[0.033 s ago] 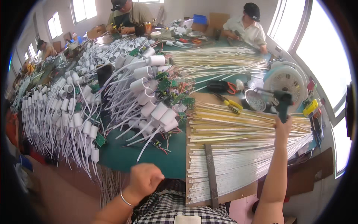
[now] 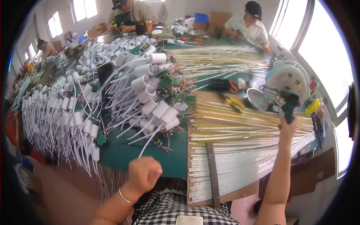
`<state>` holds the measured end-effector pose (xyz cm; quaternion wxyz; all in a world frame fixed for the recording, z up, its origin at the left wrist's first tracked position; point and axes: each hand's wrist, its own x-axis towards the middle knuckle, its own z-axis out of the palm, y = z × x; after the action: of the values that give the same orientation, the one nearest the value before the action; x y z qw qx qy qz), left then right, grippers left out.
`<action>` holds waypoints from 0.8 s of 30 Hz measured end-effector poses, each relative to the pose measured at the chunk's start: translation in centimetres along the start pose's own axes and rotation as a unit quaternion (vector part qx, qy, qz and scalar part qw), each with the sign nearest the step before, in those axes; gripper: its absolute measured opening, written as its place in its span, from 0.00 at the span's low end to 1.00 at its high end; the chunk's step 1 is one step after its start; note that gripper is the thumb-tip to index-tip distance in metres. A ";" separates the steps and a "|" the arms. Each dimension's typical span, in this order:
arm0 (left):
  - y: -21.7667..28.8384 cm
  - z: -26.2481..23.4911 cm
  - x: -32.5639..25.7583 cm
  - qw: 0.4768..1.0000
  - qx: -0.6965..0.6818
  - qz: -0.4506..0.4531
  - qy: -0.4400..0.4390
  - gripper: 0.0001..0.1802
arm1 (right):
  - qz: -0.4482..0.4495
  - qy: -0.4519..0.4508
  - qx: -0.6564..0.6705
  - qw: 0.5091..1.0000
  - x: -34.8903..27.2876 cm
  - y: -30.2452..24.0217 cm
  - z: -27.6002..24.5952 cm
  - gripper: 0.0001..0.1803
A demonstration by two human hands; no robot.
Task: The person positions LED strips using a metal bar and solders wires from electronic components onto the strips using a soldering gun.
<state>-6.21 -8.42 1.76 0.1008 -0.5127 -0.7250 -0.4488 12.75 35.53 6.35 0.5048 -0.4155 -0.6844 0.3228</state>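
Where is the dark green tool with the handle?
In the head view, far right: the right hand holds the dark green tool above the long strips, beside the white fan.

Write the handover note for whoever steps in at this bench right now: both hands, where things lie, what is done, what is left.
Left hand: closed in a fist above the near table edge; nothing visible in it.
Right hand: stretched out, gripping the dark green handheld tool at the far end of the strips.
Long thin strips: fanned flat on the board, a dark bar across them.
White sockets with leads: heaped to the left, apart from the strips.
Done or left: cannot tell.
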 end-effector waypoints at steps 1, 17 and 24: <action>0.4 -0.5 1.9 0.999 0.037 0.002 0.026 0.07 | -0.001 0.020 0.016 1.000 -0.5 -1.0 -0.9 0.24; -3.5 0.8 12.7 0.933 0.333 0.106 0.082 0.39 | 0.169 0.113 0.204 0.958 -21.1 -5.1 -11.0 0.23; -4.5 0.7 11.5 0.945 0.303 0.119 0.031 0.28 | 0.283 0.018 0.416 0.864 -24.9 -5.2 -8.7 0.15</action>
<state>-14.99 -0.73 5.86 0.3268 -0.5262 -0.7569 -0.2083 23.42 11.08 2.76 0.5302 -0.3482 -0.3301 0.6991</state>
